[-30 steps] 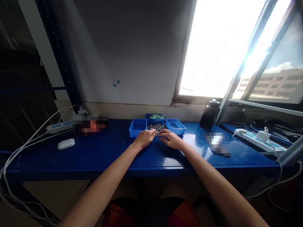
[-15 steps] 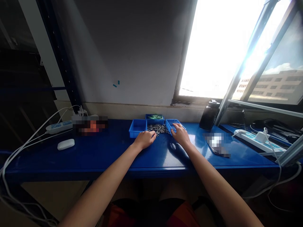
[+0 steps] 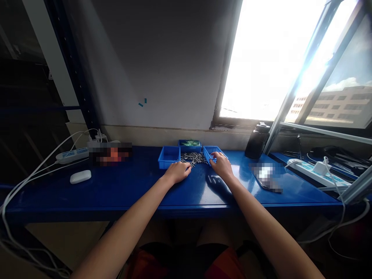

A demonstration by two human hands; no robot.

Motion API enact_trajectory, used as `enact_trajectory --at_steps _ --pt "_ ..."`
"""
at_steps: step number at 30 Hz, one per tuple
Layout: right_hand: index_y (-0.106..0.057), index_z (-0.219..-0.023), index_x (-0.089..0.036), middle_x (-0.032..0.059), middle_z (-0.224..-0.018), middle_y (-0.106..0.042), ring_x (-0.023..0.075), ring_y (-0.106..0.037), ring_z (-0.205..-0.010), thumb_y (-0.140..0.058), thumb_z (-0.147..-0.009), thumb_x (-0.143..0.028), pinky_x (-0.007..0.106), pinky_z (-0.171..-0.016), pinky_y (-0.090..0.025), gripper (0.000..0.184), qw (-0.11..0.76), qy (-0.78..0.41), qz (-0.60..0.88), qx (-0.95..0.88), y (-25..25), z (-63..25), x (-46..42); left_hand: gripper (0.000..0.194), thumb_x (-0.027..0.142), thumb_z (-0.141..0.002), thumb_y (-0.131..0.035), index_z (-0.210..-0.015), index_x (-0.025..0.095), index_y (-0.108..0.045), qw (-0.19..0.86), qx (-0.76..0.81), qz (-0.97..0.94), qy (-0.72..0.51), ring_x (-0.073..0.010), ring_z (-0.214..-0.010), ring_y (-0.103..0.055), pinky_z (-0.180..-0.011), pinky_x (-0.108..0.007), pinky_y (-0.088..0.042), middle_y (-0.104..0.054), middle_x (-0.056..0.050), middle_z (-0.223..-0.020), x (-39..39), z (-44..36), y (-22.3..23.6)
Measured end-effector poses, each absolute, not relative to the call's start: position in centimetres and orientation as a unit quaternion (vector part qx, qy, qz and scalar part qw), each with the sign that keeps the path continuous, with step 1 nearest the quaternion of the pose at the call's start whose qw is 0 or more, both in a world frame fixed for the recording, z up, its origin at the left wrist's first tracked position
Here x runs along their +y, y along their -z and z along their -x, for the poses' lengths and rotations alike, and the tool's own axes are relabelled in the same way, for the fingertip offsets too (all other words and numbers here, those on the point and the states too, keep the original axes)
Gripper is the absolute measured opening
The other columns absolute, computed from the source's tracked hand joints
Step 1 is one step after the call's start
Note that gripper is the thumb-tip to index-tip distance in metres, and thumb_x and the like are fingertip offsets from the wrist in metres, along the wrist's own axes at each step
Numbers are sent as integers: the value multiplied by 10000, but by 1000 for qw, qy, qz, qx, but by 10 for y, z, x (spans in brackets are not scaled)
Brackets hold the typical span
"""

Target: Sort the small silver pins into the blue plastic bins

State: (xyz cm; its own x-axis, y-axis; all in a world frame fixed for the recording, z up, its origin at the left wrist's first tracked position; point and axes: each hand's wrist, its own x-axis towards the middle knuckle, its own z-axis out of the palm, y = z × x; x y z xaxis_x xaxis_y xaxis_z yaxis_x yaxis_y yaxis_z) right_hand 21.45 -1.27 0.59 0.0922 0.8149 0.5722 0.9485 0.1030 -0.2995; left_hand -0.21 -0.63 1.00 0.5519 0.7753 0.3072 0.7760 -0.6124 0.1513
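A heap of thin, dark, shiny metal pieces that look like screws (image 3: 195,157) lies on the blue table between shallow blue plastic bins. My left hand (image 3: 178,172) rests at the heap's near left edge, fingers curled together; whatever they may pinch is hidden. Just behind it sits the left blue bin (image 3: 169,152), with nothing visible inside. My right hand (image 3: 222,164) is over the near edge of the right blue bin (image 3: 209,148), its thumb and fingers apart and nothing visible between them. The right bin's contents are mostly covered by this hand.
A third blue bin (image 3: 181,148) with green packets stands behind the heap. On the right are a black bottle (image 3: 257,141), a blurred phone-like object (image 3: 266,178) and a power strip (image 3: 319,173). A white case (image 3: 80,177) and cables (image 3: 26,182) lie left on the table (image 3: 122,193).
The fingers of my right hand have spread apart over the right bin; a thin piece seen near them earlier no longer shows. My left hand has barely moved.
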Motion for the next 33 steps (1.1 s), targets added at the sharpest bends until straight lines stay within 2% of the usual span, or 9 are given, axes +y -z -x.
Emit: enact_trajectory --at_steps 6,12,15,19,25,33 --pt "-598 -896 -189 47 -832 -602 168 -517 -819 -410 -813 -323 251 -686 -359 245 362 97 605 -702 -8 -205 -16 358 416 -843 -297 -813 198 -579 7 -440 882 167 -177 -656 -567 -551 -244 -373 -624 -56 -737 -7 2 -10" --pt "-614 -876 -210 23 -720 -616 135 -533 -639 -390 -827 -382 220 -554 -327 287 309 37 622 -719 -7 -199 -19 355 414 -842 -299 -858 208 -587 4 -440 885 155 -182 -702 -574 -575 -242 -384 -631 -53 -783 -7 1 -10" --pt "-617 -856 -220 16 -700 -610 139 -533 -642 -406 -817 -392 218 -544 -314 274 268 40 628 -729 -3 -197 -18 356 417 -842 -301 -865 208 -588 3 -443 884 152 -183 -713 -574 -585 -242 -385 -632 -55 -794 -7 1 -9" --pt "-605 -887 -210 28 -762 -604 149 -539 -717 -460 -792 -338 218 -589 -330 216 212 36 611 -762 4 -197 -14 362 425 -844 -302 -865 207 -589 5 -448 882 149 -187 -719 -575 -594 -248 -388 -635 -57 -793 -6 1 -8" --pt "-548 -1031 -204 60 -927 -560 157 -533 -797 -457 -805 -352 230 -665 -362 285 188 37 583 -789 9 -199 -12 320 422 -824 -340 -924 221 -569 6 -460 876 142 -202 -736 -578 -571 -256 -393 -633 -54 -803 -3 1 -6" --pt "-440 -1215 -271 62 -1052 -516 178 -528 -894 -383 -844 -406 261 -746 -396 399 177 44 510 -841 10 -192 -15 408 422 -817 -344 -1131 201 -483 13 -509 851 127 -264 -895 -561 -663 -327 -429 -604 -109 -1000 2 1 0"
